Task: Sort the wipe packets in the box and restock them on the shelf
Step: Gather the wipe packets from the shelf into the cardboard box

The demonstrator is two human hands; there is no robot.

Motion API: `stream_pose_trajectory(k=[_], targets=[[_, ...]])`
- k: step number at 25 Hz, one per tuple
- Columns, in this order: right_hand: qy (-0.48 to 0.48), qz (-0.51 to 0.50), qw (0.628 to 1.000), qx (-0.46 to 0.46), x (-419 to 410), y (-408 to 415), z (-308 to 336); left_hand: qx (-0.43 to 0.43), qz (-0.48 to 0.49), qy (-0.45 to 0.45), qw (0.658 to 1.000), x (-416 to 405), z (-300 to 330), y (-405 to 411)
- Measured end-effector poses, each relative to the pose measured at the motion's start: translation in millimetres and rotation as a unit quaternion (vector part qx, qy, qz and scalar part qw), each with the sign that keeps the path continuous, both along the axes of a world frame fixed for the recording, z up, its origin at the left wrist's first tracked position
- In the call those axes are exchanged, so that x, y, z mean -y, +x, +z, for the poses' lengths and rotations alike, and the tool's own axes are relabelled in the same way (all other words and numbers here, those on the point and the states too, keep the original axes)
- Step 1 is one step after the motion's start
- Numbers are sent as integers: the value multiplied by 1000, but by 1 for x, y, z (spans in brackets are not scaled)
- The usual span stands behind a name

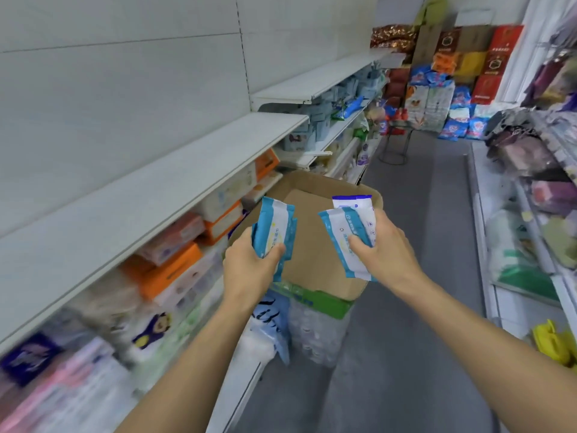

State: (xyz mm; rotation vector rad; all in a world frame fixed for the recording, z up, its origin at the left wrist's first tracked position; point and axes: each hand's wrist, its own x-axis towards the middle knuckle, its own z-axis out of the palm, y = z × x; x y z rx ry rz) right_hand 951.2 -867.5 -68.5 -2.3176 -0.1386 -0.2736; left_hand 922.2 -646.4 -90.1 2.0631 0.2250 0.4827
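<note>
From the head camera I see both my hands raised over the open brown cardboard box (315, 232), each carrying stock lifted clear of it. My left hand (249, 270) grips a small stack of blue-and-white plastic wipe packets (274, 232), thumb curled over the front, fingers behind; it looks like two packets pressed together, though I cannot be sure of the count. My right hand (384, 248) pinches another blue-and-white wipe packet (343, 242) with a white packet with dark blue trim (356, 207) fanned behind it. I judge the two colours are kept apart in the grip so they can be sorted before shelving. What I can see of the box floor is bare cardboard, so most of the sorting seems done.

The long white metal shelf (175, 182) runs along my left, its top bare, well within a turn of the body. Below it sit orange and pink cartons (175, 264), blurred. The box rests on a clear-wrapped bundle with a green band (315, 320), which crowds the grey aisle floor (421, 339). A round black wire stand (395, 145) stands farther down, well clear of my reach.
</note>
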Motion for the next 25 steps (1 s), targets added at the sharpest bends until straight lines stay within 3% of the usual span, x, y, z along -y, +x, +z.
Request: stream_pose_trajectory(k=[5, 10, 18, 25], targets=[[-32, 82, 996, -22, 79, 117, -9, -26, 77, -35, 996, 83, -24, 92], [-6, 171, 982, -76, 119, 228, -19, -57, 134, -63, 987, 140, -41, 168], [2, 277, 942, -189, 80, 386, -88, -128, 225, -166, 952, 128, -115, 275], [-30, 290, 896, -336, 2, 507, -167, -157, 304, -329, 880, 95, -185, 371]])
